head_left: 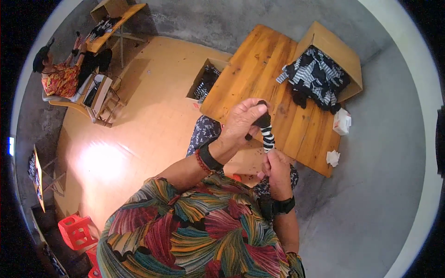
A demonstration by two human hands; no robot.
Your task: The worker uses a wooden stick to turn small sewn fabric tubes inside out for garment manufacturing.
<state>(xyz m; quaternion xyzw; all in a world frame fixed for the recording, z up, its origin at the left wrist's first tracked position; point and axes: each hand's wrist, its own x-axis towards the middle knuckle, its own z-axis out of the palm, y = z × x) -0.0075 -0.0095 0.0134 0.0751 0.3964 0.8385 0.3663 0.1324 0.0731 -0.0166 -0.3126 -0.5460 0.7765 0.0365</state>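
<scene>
A small knitted piece with black and white stripes (268,137) is stretched between my two hands, above the near edge of the wooden table. Whether it is a glove or a sock I cannot tell. My left hand (242,121) pinches its black upper end between thumb and fingers. Lower down, my right hand (279,170) is closed round the striped end, and the fingers hide part of it. A large pile of similar grey, black and white knitted pieces (320,76) spills out of a cardboard box (350,60) on the table.
Beside the wooden table (248,60) stands a low open carton (197,83) of striped knits. A tissue pack (342,121) and crumpled tissue (333,158) lie at the right edge. Far left, another person (62,78) sits at a table. Red stools (76,231) stand lower left.
</scene>
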